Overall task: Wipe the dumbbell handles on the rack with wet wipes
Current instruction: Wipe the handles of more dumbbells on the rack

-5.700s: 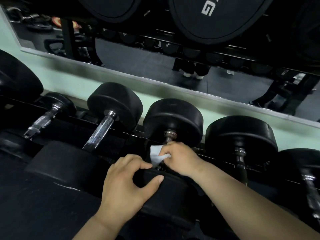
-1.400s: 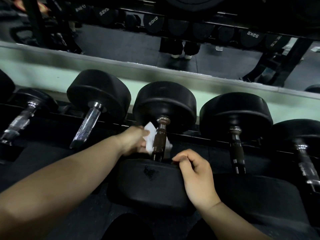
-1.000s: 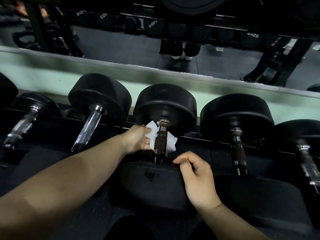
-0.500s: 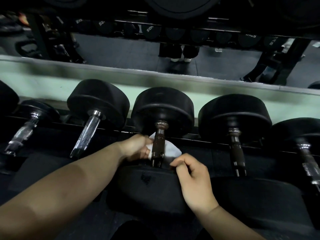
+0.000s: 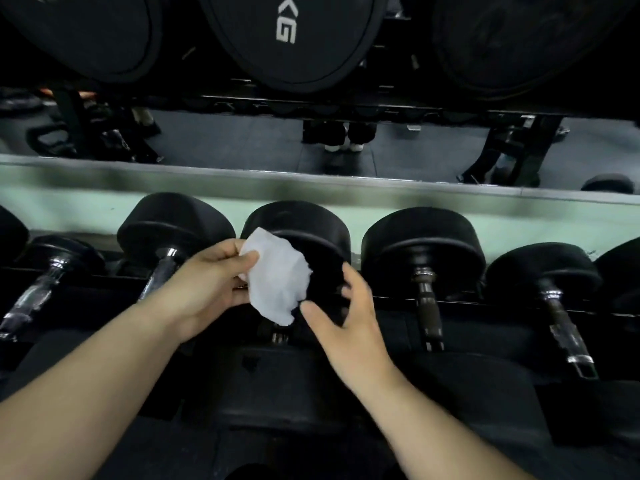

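A row of black dumbbells lies on the rack. My left hand [image 5: 211, 285] pinches a crumpled white wet wipe [image 5: 277, 282] and holds it up in front of the middle dumbbell [image 5: 318, 230], hiding most of its handle; only the handle's near end [image 5: 278, 336] shows below the wipe. My right hand [image 5: 346, 327] hovers just right of the wipe with relaxed, spread fingers and holds nothing. To the right, the neighbouring dumbbell's dark handle [image 5: 427, 310] is in full view.
More dumbbells with chrome handles lie to the left [image 5: 162, 271] and right [image 5: 564, 327]. Large weight plates [image 5: 291, 36] hang overhead. A mirror [image 5: 242, 143] runs along the wall behind the rack, above a pale green ledge.
My left hand has lifted the wipe off the middle handle and raised it. My right hand has left the near dumbbell head and opened beside the wipe. The view tilted upward.
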